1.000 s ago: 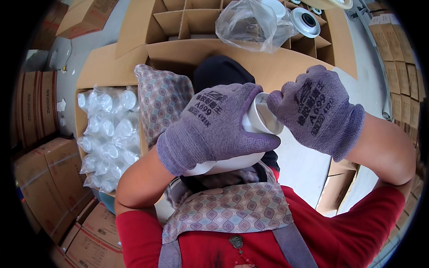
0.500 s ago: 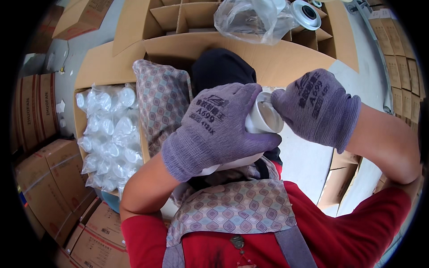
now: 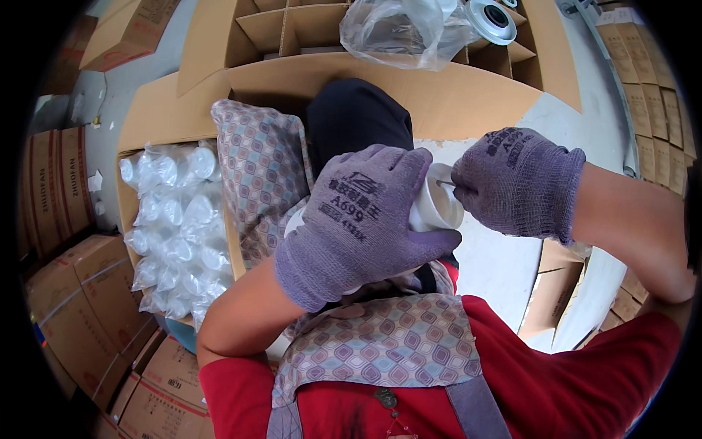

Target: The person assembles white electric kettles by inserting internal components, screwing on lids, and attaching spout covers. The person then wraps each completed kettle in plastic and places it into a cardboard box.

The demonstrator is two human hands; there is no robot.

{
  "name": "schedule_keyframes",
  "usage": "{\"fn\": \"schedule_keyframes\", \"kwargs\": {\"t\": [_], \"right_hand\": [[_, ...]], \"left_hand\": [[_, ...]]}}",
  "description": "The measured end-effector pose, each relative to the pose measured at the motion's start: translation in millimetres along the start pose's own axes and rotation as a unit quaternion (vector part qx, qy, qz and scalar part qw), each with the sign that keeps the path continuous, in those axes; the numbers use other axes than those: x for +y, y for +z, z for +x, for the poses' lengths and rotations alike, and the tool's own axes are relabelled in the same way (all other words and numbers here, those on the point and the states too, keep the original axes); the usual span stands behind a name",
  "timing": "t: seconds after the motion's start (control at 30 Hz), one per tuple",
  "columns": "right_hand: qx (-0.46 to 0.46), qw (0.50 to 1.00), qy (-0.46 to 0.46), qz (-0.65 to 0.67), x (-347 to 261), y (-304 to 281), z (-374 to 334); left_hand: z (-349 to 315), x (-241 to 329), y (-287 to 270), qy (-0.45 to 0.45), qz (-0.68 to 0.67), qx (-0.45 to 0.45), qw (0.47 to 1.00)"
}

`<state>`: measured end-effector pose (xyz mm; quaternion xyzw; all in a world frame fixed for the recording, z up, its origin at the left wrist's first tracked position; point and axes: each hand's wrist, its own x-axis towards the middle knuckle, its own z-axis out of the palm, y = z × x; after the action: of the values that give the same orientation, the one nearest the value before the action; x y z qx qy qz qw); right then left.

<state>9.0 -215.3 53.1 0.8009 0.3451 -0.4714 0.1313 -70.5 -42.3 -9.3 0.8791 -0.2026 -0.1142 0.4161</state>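
Observation:
In a grey-purple knitted glove, my left hand (image 3: pixel 365 219) is wrapped round a white round-mouthed piece (image 3: pixel 444 207) held over my lap. Its hollow end faces right, and the rest is mostly hidden beneath the hand and forearm. My right hand (image 3: pixel 512 183), gloved alike, is closed in a pinch at the rim of that opening. A thin dark, rod-like thing (image 3: pixel 445 183) runs from its fingertips into the mouth; its kind is not clear.
On the left, a carton (image 3: pixel 131 282) holds several clear-wrapped white pieces (image 3: pixel 175 212). Ahead stands a divided carton (image 3: pixel 256 33) with a clear plastic bag (image 3: pixel 409 33) and a white disc-shaped part (image 3: pixel 490 20) on top. Stacked brown boxes (image 3: pixel 91 293) line both sides.
My right hand has turned at the wrist and shifted slightly, still pinching at the opening. My left hand keeps its hold on the white piece. The whole view has moved a little.

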Motion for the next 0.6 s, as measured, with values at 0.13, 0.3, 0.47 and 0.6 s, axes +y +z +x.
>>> {"fn": "schedule_keyframes", "kwargs": {"t": [0.13, 0.3, 0.47, 0.6], "right_hand": [[-0.044, 0.998, 0.029, 0.023, -6.5, 1.8, 0.0], [-0.034, 0.99, 0.136, 0.01, -41.5, -6.5, -15.5], [-0.131, 0.959, 0.191, 0.165, -39.8, -18.0, -5.1], [0.053, 0.994, 0.034, 0.088, -17.0, 21.2, -11.3]], "left_hand": [[-6.0, 6.5, 13.7, 0.024, 0.043, 0.048, 0.998], [-7.3, 12.7, 19.0, 0.015, 0.06, 0.042, 0.997], [-13.5, 11.4, 18.2, 0.021, 0.077, 0.061, 0.995], [-16.1, 11.2, 15.8, 0.024, 0.062, 0.074, 0.995]]}}
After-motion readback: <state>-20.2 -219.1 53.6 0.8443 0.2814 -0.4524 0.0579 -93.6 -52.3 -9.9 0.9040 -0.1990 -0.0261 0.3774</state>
